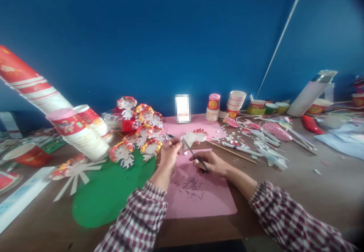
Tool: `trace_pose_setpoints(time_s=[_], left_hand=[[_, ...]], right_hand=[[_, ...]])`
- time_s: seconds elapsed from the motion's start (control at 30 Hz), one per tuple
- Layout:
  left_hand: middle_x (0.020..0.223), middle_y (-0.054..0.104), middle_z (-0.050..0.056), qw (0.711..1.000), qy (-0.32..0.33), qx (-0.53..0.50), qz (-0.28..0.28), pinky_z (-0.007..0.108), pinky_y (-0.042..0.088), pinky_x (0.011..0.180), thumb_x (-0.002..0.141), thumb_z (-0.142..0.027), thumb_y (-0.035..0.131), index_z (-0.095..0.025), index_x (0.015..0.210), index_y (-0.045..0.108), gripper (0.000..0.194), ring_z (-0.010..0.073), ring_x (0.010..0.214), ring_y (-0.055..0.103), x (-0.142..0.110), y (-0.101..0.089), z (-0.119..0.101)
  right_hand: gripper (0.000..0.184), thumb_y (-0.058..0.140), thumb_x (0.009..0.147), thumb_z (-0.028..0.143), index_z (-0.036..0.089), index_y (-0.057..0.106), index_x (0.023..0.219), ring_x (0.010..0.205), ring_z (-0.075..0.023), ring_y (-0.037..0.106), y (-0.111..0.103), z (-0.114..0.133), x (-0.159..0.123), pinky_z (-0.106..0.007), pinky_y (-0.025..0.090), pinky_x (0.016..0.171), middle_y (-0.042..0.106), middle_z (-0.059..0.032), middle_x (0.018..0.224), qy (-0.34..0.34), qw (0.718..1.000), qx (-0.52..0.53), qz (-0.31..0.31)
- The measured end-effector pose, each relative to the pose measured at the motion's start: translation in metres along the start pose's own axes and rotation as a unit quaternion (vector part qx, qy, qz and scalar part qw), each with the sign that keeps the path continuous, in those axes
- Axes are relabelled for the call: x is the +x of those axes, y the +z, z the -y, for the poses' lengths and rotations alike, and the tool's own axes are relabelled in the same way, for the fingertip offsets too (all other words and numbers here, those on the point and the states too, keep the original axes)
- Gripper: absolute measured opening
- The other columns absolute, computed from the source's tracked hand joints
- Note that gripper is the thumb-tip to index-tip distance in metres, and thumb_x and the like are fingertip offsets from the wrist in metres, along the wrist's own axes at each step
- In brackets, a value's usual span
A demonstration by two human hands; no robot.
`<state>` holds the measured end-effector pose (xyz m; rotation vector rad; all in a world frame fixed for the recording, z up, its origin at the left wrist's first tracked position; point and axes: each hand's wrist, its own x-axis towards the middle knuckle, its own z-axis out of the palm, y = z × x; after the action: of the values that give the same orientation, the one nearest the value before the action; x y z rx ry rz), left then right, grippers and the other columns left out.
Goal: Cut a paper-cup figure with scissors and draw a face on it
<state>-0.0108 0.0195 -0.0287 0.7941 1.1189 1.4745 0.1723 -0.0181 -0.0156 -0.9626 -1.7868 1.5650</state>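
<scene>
My left hand (170, 152) is closed on a white and red paper-cup cutout (191, 137), held just above a pink paper sheet (200, 197). My right hand (211, 163) grips black-handled scissors (194, 155) whose blades point up-left into the cutout. Both hands are over the middle of the brown table (298, 191). Dark scribbles mark the pink sheet below the hands. Both sleeves are red and white plaid.
A green paper disc (108, 193) lies at left beside a pile of cut paper-cup flowers (139, 130). Tilted stacks of paper cups (76, 130) lie far left. More cups (235, 103), sticks, pens and paper scraps (256, 142) litter the right. A blue wall stands behind.
</scene>
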Motion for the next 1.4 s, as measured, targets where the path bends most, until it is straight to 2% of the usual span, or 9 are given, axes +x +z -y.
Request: trace_pose_setpoints(time_s=[0.3, 0.4, 0.53, 0.63, 0.73, 0.97, 1.2, 1.4], left_hand=[[0.075, 0.07, 0.004, 0.999, -0.02, 0.016, 0.03, 0.024, 0.043, 0.054, 0.056, -0.028, 0.077, -0.015, 0.089, 0.069, 0.036, 0.014, 0.062, 0.062, -0.002, 0.001, 0.001], [0.073, 0.069, 0.004, 0.999, -0.031, 0.008, 0.036, 0.025, 0.045, 0.057, 0.056, -0.03, 0.078, -0.015, 0.085, 0.069, 0.033, 0.0152, 0.064, 0.062, -0.006, 0.003, -0.002], [0.066, 0.067, 0.001, 0.998, -0.048, 0.004, 0.036, 0.026, 0.046, 0.055, 0.057, -0.03, 0.077, -0.015, 0.082, 0.07, 0.03, 0.0134, 0.058, 0.06, -0.011, 0.006, -0.006], [0.067, 0.068, 0.002, 0.998, -0.054, -0.005, 0.04, 0.027, 0.047, 0.057, 0.056, -0.029, 0.077, -0.015, 0.082, 0.069, 0.031, 0.0144, 0.06, 0.06, -0.013, 0.008, -0.009], [0.069, 0.068, 0.003, 0.997, -0.058, 0.002, 0.043, 0.026, 0.047, 0.058, 0.055, -0.028, 0.077, -0.015, 0.08, 0.07, 0.029, 0.015, 0.062, 0.061, -0.015, 0.009, -0.011], [0.072, 0.069, 0.003, 0.995, -0.077, 0.029, 0.052, 0.025, 0.047, 0.058, 0.058, -0.029, 0.076, -0.017, 0.082, 0.07, 0.028, 0.0156, 0.066, 0.062, -0.014, 0.007, -0.007], [0.069, 0.069, 0.002, 0.996, -0.062, -0.001, 0.07, 0.027, 0.049, 0.062, 0.057, -0.027, 0.076, -0.016, 0.076, 0.07, 0.022, 0.0156, 0.063, 0.063, -0.012, 0.007, -0.002], [0.071, 0.07, 0.003, 0.996, -0.06, 0.017, 0.066, 0.027, 0.049, 0.061, 0.059, -0.029, 0.076, -0.017, 0.077, 0.071, 0.022, 0.0161, 0.064, 0.063, -0.012, 0.006, -0.001]], right_hand=[[0.038, 0.059, 0.083, 0.044, 0.01, 0.062, 0.1, 0.053, -0.0104, 0.052, 0.003, -0.001, 0.002, -0.022, 0.043, 0.051, 0.056, 0.0, 0.062, -0.014, 1.0, -0.013, -0.023], [0.035, 0.06, 0.082, 0.041, 0.01, 0.064, 0.099, 0.051, -0.0102, 0.049, 0.002, -0.002, 0.003, -0.021, 0.039, 0.048, 0.055, 0.0004, 0.06, -0.026, 0.996, -0.068, -0.046], [0.031, 0.063, 0.08, 0.038, 0.012, 0.065, 0.097, 0.051, -0.0107, 0.046, 0.0, -0.003, 0.003, -0.021, 0.036, 0.047, 0.053, 0.001, 0.057, -0.05, 0.983, -0.156, -0.08], [0.026, 0.065, 0.079, 0.037, 0.014, 0.065, 0.092, 0.052, -0.0105, 0.045, -0.001, -0.004, 0.003, -0.021, 0.035, 0.046, 0.053, 0.0009, 0.059, -0.064, 0.978, -0.177, -0.088], [0.027, 0.066, 0.078, 0.038, 0.014, 0.064, 0.091, 0.054, -0.0109, 0.047, -0.001, -0.004, 0.003, -0.021, 0.035, 0.047, 0.055, 0.0003, 0.061, -0.057, 0.982, -0.157, -0.085], [0.038, 0.057, 0.085, 0.049, 0.012, 0.062, 0.091, 0.055, -0.0105, 0.05, -0.002, -0.003, 0.003, -0.022, 0.041, 0.051, 0.056, -0.001, 0.064, -0.045, 0.998, -0.003, -0.04], [0.039, 0.058, 0.084, 0.05, 0.011, 0.062, 0.085, 0.054, -0.0103, 0.05, -0.002, 0.0, 0.003, -0.022, 0.04, 0.051, 0.057, -0.0009, 0.062, -0.048, 0.998, -0.01, -0.041], [0.037, 0.058, 0.084, 0.05, 0.012, 0.063, 0.082, 0.054, -0.0112, 0.052, -0.001, 0.001, 0.002, -0.022, 0.042, 0.052, 0.058, -0.0013, 0.062, -0.036, 0.998, -0.031, -0.051]])
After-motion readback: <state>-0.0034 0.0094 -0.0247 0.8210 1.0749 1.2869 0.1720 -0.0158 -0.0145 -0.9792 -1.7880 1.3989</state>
